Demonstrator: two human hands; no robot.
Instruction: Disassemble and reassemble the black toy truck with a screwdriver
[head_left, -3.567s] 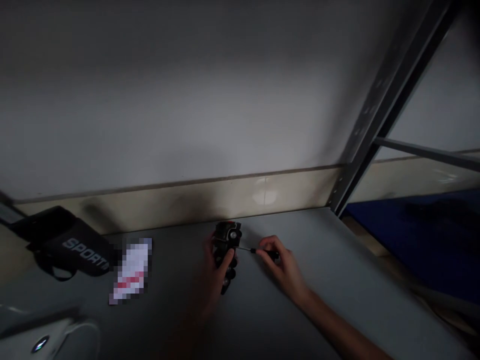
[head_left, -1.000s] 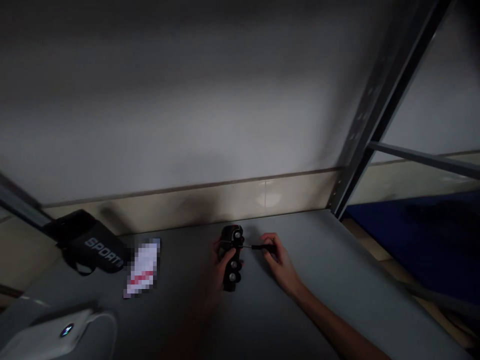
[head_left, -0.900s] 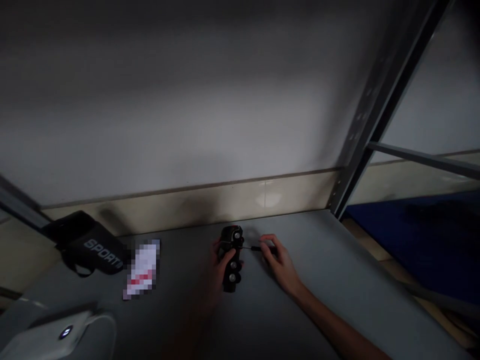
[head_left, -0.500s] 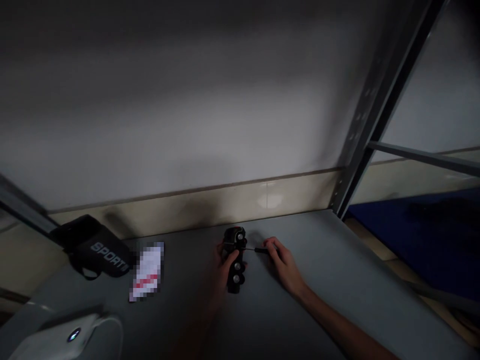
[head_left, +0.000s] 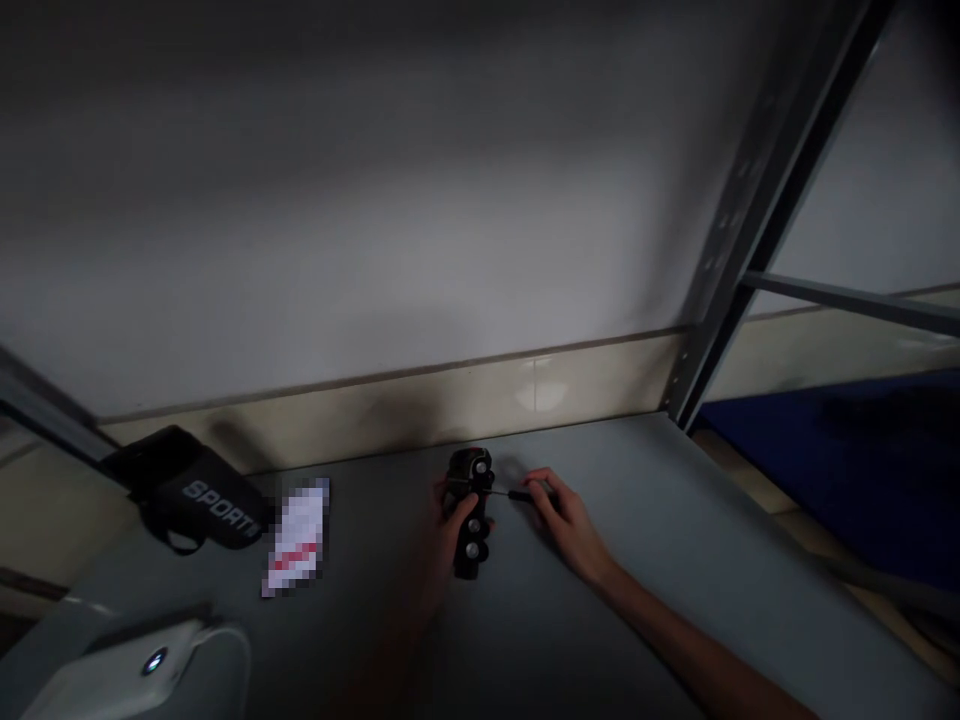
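A black toy truck [head_left: 471, 535] with silver-hubbed wheels lies on its side on the grey tabletop, its wheels towards me. My left hand [head_left: 444, 525] is closed around its left side, the thumb pressed on the truck's middle. From the right, my right hand [head_left: 559, 508] pinches the black handle of a screwdriver [head_left: 517, 495]. The thin metal shaft lies level and its tip meets the truck just behind the front wheel. What the tip touches there is too small and dark to make out.
On the left lie a black case marked SPORT [head_left: 202, 500] and a phone-like object with a blurred-out face [head_left: 298, 540]. A white power bank [head_left: 112, 675] with a cable is at the front left. A metal shelf post [head_left: 720, 330] rises at the right; the wall stands behind.
The view has shifted very slightly. Both hands, the toy truck and the screwdriver keep nearly the same positions relative to each other.
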